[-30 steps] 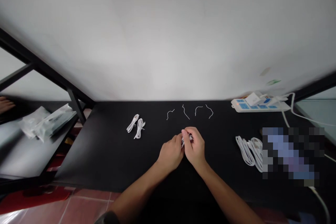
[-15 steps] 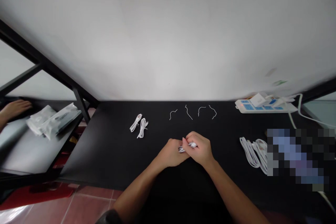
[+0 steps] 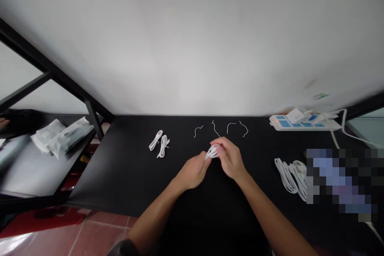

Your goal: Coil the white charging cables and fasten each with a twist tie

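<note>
A coiled white cable [image 3: 212, 151] is held between my two hands above the middle of the black table [image 3: 126, 172]. My left hand [image 3: 195, 168] pinches its lower left end. The fingers of my right hand [image 3: 228, 155] close on its right side and partly cover it. Two bundled white cables, one [image 3: 155, 140] beside the other [image 3: 163, 146], lie to the left. Behind my hands are several thin white twisted ties [image 3: 215, 128]. Larger white cable coils [image 3: 286, 175] rest at the right.
A power strip [image 3: 303, 125] with plugs and cords stands at the back right, near a blurred-out patch. On a side table at the left are plastic packages [image 3: 70, 136] and a person's dark sleeve [image 3: 25, 120].
My hands have risen slightly away from me, and more of the coiled cable shows between them. At the far left, the other person's hand has moved mostly out of view.
</note>
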Available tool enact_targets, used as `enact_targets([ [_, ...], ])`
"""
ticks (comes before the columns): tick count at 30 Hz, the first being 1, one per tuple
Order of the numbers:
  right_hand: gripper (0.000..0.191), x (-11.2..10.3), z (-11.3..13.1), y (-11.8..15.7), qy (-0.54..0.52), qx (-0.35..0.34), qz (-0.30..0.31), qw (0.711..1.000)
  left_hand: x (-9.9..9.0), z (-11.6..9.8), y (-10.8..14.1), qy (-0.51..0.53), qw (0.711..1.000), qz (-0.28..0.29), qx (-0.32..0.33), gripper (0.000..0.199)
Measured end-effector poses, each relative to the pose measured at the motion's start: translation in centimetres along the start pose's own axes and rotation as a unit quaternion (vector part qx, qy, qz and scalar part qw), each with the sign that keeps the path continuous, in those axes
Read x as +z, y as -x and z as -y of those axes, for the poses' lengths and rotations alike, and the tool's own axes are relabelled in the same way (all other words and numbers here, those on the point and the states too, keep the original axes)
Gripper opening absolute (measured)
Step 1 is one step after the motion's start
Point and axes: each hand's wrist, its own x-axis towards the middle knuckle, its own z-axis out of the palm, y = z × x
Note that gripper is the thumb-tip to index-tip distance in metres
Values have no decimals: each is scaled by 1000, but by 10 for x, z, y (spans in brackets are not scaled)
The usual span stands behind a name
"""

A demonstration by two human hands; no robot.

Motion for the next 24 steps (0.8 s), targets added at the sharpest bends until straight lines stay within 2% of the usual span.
enact_targets([
  [1, 31, 0, -4, -11, 9, 5, 6, 1000, -5, 3, -2, 44, 999, -20, -12, 33],
  [3, 27, 4, -17, -37, 92, -6, 22, 996, -13, 10, -6, 141, 986, -67, -49, 39],
  [5, 22, 13, -32, -64, 221, -29, 93, 970, -19, 18, -11, 258, 956, -100, -95, 44],
  [7, 13, 24, -44, -85, 247, -39, 123, 960, -23, 26, -15, 375, 910, -109, -138, 45],
  [9, 7, 32, -52, -98, 249, -44, 138, 958, -25, 32, -18, 450, 871, -108, -167, 43],
  [12, 15, 34, -52, -102, 237, -47, 148, 959, -28, 36, -20, 480, 850, -109, -187, 36],
  [16, 16, 23, -38, -80, 186, -30, 147, 971, -26, 38, -20, 487, 844, -107, -199, 33],
  [19, 21, 18, -23, -55, 43, 60, 136, 988, -24, 34, -19, 489, 847, -78, -193, 39],
  [21, 21, 19, -15, -40, -49, 101, 153, 982, -22, 30, -17, 458, 873, -50, -161, 45],
  [24, 19, 21, -7, -27, -101, 98, 174, 975, -21, 24, -12, 337, 936, -48, -86, 43],
])
